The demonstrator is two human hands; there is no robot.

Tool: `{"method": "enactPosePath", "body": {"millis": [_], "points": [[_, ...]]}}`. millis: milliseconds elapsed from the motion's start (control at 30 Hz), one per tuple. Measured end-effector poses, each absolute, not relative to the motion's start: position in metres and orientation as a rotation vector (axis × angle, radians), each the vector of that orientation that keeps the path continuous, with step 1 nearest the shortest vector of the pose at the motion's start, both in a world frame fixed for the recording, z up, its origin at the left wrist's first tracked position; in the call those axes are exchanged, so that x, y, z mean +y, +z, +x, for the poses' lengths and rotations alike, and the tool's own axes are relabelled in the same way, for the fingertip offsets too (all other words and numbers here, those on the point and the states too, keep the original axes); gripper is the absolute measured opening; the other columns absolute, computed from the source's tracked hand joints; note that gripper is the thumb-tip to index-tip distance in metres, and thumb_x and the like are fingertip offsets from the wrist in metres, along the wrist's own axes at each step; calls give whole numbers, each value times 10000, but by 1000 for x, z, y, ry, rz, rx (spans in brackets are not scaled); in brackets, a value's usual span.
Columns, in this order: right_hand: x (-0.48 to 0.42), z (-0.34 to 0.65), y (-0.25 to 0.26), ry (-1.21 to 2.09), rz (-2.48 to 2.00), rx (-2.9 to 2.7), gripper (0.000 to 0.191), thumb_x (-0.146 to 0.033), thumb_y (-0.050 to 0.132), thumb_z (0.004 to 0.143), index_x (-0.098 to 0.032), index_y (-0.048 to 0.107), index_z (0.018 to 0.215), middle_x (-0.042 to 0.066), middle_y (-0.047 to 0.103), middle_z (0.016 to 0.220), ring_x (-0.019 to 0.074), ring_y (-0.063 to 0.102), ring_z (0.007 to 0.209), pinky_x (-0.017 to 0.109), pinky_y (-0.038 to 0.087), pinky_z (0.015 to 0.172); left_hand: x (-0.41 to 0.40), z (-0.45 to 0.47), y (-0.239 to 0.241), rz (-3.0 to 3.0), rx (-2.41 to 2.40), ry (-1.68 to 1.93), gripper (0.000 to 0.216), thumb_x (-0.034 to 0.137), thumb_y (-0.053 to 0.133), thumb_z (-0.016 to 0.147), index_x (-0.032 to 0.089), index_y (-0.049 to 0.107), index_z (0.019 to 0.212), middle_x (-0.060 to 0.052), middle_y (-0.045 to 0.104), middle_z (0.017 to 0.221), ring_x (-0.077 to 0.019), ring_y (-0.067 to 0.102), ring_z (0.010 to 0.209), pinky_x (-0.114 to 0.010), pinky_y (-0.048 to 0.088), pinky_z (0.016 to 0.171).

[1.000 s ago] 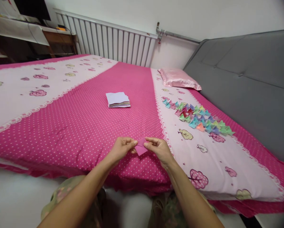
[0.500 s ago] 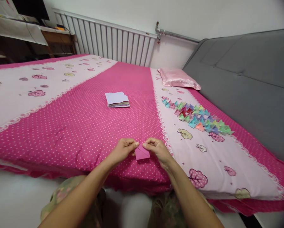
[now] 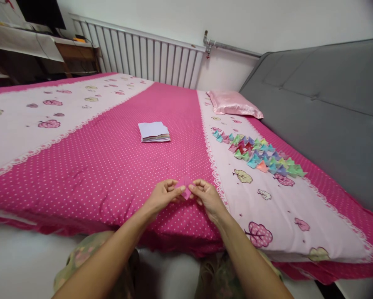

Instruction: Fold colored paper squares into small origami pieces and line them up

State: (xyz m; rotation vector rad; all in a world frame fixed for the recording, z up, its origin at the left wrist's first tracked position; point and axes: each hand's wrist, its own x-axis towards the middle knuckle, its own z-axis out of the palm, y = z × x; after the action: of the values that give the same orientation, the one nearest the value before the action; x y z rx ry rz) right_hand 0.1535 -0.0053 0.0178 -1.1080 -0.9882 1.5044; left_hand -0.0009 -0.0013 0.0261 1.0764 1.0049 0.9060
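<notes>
One bed [image 3: 105, 166], pink w/ dots, fills most of view. Many folded shapes [image 3: 263, 167], mixed colours, rowed on its R side, well apart from hands. Stack [image 3: 154, 131], white-topped, mid-bed, beyond hands.

L hand [image 3: 164, 195]: fingers curled, thumb & fingertips drawn into a pinch on L side of paper [image 3: 185, 183]. R hand [image 3: 207, 196]: similar pinch at R side, spare fingers loosely bent.

Paper: pink, small, folded, between the 2 hands, over near part of bed; can't tell if touching cover. Fold detail too small to read.

Handling (judgement): v. light, next to no weight. Thin & bendy, prob. stiffer where layers double. Prob. not slippery, but a 1-sided grip could let it twist. Fairly fragile: hard pull may tear a corner or add a stray crease. Best hold: opp. edges, thumb on top, fingertip under, light pressure, thickest layers; avoid points, wd likely crumple.
</notes>
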Motion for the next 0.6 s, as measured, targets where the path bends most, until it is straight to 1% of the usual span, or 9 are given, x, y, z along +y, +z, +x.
{"method": "enactPosePath", "body": {"millis": [33,100,200,267,367,433,467,533,600], "points": [[-5,153,17,1492,-1091,-973,292,-337,736,598,-175,547,751,-45,597,530,58,442,399,157,224,366,-2,0,25,1051,1016,902,338,379,715,598,135,527,737,-33,619,652,-116,574,587,-230,424,567],[-6,151,17,1484,-1051,-952,294,-320,741,594,-182,544,763,-38,621,583,57,458,410,154,242,364,-3,2,23,1041,1045,919,366,373,744,556,135,515,712,-36,625,641,-123,586,585,-236,438,568],[-7,149,17,1513,-1024,-956,276,-308,736,601,-174,577,782,-9,649,674,78,548,521,152,304,402,-2,3,22,1050,1047,1018,346,361,746,555,124,550,714,-21,619,615,-91,549,511,-217,425,529],[-8,147,17,1542,-1030,-983,292,-311,727,614,-170,599,836,17,666,751,97,588,604,153,326,427,-1,2,22,1060,1026,1062,307,348,730,583,110,588,714,-22,616,599,-69,512,465,-197,398,486],[-9,145,15,1544,-1062,-1043,315,-327,708,634,-174,613,894,36,672,827,113,604,650,165,346,451,-1,0,25,1091,1031,1062,251,317,715,610,99,624,697,4,570,505,-38,440,389,-166,317,400],[-9,145,14,1486,-1060,-1089,304,-324,702,641,-175,623,894,39,671,863,125,608,708,185,395,522,-1,-2,27,1092,1055,1041,233,306,709,618,105,624,701,32,526,435,-32,410,342,-161,282,361],[-9,146,14,1444,-1054,-1113,296,-317,703,641,-176,627,890,37,669,874,130,606,734,198,415,570,-2,-2,27,1083,1066,1029,231,304,705,622,110,617,713,38,521,419,-38,417,328,-161,288,353],[-8,148,13,1338,-1065,-1162,276,-301,710,639,-168,634,869,18,663,818,119,590,702,209,424,609,-3,-2,28,1066,1077,1012,229,303,691,637,118,596,735,24,558,431,-64,473,334,-171,341,364],[-7,150,13,1258,-1112,-1199,275,-303,710,644,-158,640,867,-27,614,633,81,527,539,186,390,514,-2,-2,27,1061,1084,1007,220,299,679,650,120,579,729,-8,609,479,-92,537,376,-191,403,399]]}}
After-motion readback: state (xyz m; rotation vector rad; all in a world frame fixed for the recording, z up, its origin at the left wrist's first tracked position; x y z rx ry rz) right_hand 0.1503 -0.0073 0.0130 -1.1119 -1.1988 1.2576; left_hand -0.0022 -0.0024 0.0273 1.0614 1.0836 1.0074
